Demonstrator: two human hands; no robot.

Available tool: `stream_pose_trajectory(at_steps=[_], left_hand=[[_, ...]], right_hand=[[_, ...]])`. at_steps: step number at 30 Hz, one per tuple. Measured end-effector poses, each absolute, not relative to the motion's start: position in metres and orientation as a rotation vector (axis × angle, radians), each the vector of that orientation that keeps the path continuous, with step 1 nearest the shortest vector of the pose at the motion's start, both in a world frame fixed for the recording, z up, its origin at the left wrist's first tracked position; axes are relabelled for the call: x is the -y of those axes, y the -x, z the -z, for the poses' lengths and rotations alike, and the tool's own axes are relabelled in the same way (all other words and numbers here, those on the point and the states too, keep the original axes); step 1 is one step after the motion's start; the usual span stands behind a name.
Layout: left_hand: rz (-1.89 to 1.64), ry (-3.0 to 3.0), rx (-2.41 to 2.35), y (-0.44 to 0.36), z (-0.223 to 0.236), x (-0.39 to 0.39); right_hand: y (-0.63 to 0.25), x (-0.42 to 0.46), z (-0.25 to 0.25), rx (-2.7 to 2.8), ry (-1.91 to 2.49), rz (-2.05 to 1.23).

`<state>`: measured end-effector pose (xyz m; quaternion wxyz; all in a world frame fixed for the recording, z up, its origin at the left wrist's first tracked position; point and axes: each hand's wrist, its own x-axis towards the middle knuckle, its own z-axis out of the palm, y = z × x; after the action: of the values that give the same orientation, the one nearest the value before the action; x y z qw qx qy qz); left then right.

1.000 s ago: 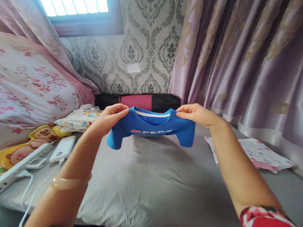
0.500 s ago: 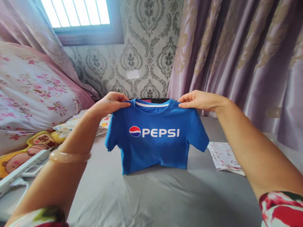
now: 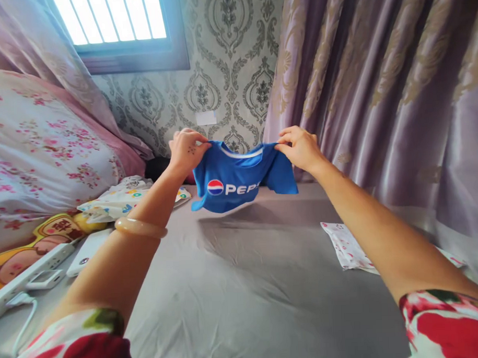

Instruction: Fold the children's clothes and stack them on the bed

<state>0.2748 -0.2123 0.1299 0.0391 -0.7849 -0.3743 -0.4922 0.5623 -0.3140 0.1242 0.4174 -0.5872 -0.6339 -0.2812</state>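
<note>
A blue T-shirt with a round logo and white lettering hangs in the air above the grey bed sheet. My left hand pinches it at the shoulder on the left side of the collar. The opposite shoulder is pinched between the fingers of my right hand. The shirt's lower part swings away from me and folds back, so the end of the lettering is lost in a crease. A bracelet circles my left forearm.
Folded patterned cloth lies at the back left, and another white printed cloth at the right. A power strip, a white charger and a yellow cartoon cushion line the left edge. Curtains hang at the right.
Both hands have risen, moved farther off and come closer together with the T-shirt. Its hem has lifted off the sheet and swung back, and the cloth has bunched.
</note>
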Motion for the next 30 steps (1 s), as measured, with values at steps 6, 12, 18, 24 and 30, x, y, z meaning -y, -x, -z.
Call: stream_pose_trajectory(at_steps=[6,12,18,24,30], left_hand=[[1.624,2.295,1.393,-0.29,-0.125,0.191],[1.605,2.362,1.465,-0.302,-0.13,0.195],[1.685,2.334,1.45,-0.305,-0.132,0.191],[1.803,2.187,1.494,-0.302,-0.132,0.186],[1.886,2.316,1.436,-0.3,-0.127,0.192]], right_hand=[[-0.568,0.295,-0.114,1.516,1.572,0.759],[-0.565,0.298,-0.122,1.481,1.588,0.805],[-0.566,0.298,-0.125,1.459,1.607,0.796],[-0.564,0.297,-0.125,1.299,1.599,0.811],[-0.546,0.304,-0.125,1.325,1.542,0.511]])
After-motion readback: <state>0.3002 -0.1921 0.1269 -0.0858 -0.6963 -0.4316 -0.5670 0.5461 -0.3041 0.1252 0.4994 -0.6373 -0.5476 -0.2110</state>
